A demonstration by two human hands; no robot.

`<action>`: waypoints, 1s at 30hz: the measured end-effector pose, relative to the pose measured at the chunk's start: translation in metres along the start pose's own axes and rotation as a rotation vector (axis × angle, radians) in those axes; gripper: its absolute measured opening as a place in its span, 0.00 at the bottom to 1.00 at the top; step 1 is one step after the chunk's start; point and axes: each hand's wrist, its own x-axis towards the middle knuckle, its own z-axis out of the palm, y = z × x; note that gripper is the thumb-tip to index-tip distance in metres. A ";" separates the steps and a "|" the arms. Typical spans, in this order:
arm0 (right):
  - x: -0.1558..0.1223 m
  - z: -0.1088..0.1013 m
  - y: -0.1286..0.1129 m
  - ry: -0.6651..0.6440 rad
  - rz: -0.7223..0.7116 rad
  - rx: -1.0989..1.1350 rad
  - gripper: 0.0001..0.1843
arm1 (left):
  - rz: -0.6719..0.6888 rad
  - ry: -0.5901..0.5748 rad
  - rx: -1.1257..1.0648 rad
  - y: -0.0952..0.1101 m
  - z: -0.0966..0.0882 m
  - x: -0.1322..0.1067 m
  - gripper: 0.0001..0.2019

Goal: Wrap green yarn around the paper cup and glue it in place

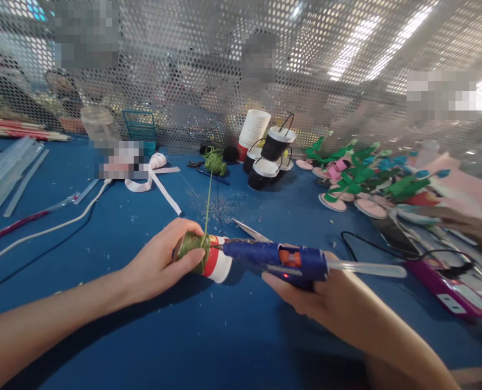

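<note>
Right grip (pixel 326 290): wrapped round blue hot-glue gun (pixel 257 253), nozzle at edge of green yarn (pixel 194 245).
Left grip (pixel 173 257): clamped on tilted paper cup (pixel 223 268), yarn covering one end.
Cup position: centre, above blue worktop (pixel 224 346).
Containers: nested white cups (pixel 255 127) beside stacked black-wrapped cups (pixel 276 149); contents unclear.
Print: yellow mark on red band (pixel 212 261), unreadable.

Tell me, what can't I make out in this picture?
All in the head view:
Left hand: some fingers are hidden behind the yarn-wrapped cup.
Right hand: fingers partly hidden by the blue glue gun.
Pointed metal blade: its other end is hidden behind the glue gun.
Another person's hand: blurred.
Red-and-white sticks: cut off by the left edge.
</note>
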 end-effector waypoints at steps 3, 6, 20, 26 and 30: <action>0.003 -0.002 -0.001 -0.057 0.012 0.057 0.15 | 0.030 -0.001 0.005 0.000 0.000 -0.001 0.09; 0.006 -0.003 -0.002 -0.090 0.045 0.103 0.13 | 0.049 -0.007 0.016 -0.001 0.000 -0.002 0.09; 0.050 -0.005 0.023 0.030 0.350 0.563 0.11 | 0.063 0.088 0.001 -0.004 -0.001 0.001 0.09; 0.083 0.008 0.053 -0.033 0.444 0.315 0.15 | 0.095 0.111 0.026 -0.007 -0.001 0.001 0.09; 0.095 0.022 0.061 -0.032 0.461 0.173 0.18 | 0.151 0.097 0.051 -0.010 0.000 0.001 0.09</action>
